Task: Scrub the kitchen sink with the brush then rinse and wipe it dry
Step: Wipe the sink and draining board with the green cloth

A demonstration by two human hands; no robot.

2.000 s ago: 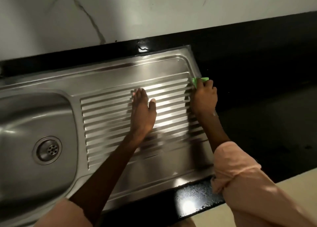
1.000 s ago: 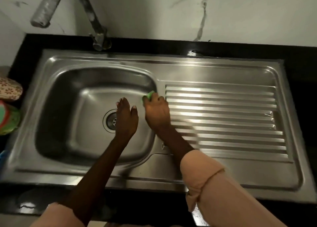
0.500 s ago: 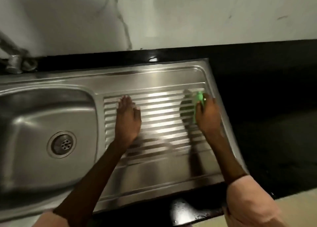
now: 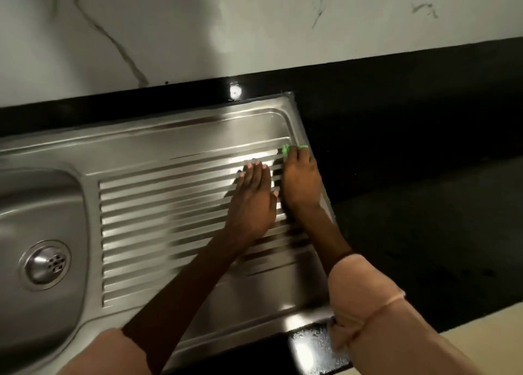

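Note:
The stainless steel sink (image 4: 158, 148) fills the left and middle of the head view, with its basin and drain (image 4: 45, 264) at the left and a ribbed drainboard (image 4: 158, 221) to the right. My right hand (image 4: 300, 180) holds a green scrubber (image 4: 286, 149) and presses it on the drainboard's far right corner; only the scrubber's green tip shows past the fingers. My left hand (image 4: 253, 202) lies flat on the ribs just beside it, fingers straight.
A black countertop (image 4: 410, 159) surrounds the sink and stretches to the right. A white marble-patterned wall (image 4: 254, 26) rises behind. The counter's front edge (image 4: 314, 349) is wet and glints. The tap is out of view.
My left hand has slid right along the ribs and now lies next to my right hand. The right hand with the scrubber has moved to the drainboard's far right corner. The view shifted right.

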